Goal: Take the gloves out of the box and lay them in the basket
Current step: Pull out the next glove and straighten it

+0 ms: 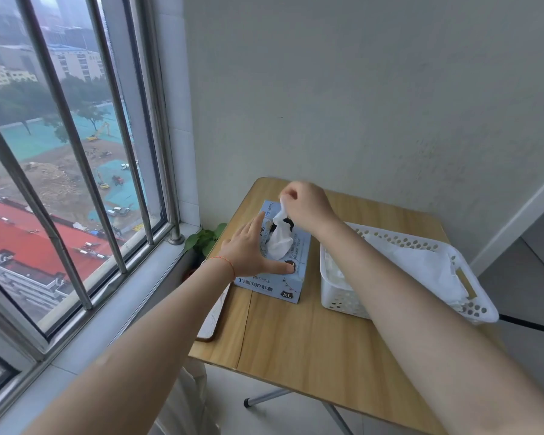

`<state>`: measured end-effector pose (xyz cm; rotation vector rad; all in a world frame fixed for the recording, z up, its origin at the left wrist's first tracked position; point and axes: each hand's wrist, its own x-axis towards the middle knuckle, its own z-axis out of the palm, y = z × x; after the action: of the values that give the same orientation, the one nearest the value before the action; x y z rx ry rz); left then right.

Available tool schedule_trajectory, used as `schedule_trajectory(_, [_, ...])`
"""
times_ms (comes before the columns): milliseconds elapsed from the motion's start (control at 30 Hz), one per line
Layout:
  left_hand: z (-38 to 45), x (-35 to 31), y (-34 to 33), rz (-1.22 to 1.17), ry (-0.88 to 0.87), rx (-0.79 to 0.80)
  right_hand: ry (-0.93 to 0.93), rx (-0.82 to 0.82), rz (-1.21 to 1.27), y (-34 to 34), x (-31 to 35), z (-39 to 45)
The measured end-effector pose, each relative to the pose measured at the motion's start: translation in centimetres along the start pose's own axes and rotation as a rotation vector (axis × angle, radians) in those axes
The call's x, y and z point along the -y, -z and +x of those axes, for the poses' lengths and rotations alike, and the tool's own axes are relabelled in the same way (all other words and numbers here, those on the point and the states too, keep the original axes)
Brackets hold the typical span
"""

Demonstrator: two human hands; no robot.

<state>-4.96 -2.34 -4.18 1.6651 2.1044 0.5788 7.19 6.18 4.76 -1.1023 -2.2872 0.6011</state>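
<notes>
A pale blue glove box [291,277] lies on the wooden folding table [296,334]. My left hand [252,249] presses flat on the box top, fingers spread. Above the box's slot, my right hand [305,205] pinches a white glove [280,241] that hangs half out of the opening. To the right of the box stands a white perforated basket [336,296] with several white gloves [427,268] lying inside.
A barred window [76,152] and its sill run along the left. A small green plant [204,240] sits between sill and table. A plain wall stands close behind the table. A white board [211,321] leans at the table's left edge.
</notes>
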Motion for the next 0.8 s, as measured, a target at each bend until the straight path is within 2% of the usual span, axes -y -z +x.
schedule_trajectory(133, [0.0,0.1,-0.2,-0.029,0.004,0.003,-0.131,0.517,-0.202,0.3,-1.2,-1.0])
schedule_trajectory(200, [-0.1,0.0,-0.1,-0.026,0.003,0.005,-0.12,0.621,-0.301,-0.3,-1.6,-1.3])
schedule_trajectory(367, [-0.2,-0.1,-0.1,-0.01,0.009,0.013,-0.109,0.392,-0.4,-2.4,-2.3,-0.7])
schedule_trajectory(533, [-0.2,-0.3,0.1,0.03,0.032,0.025,-0.122,0.03,-0.188,-2.7,-3.1,-0.4])
schedule_trajectory(600, [0.0,-0.2,0.1,0.032,0.04,0.034,-0.091,0.012,-0.077,-2.2,-3.2,-0.6])
schedule_trajectory(800, [0.5,-0.1,0.0,0.075,0.027,-0.002,0.023,0.155,0.081,0.0,-1.8,-1.4])
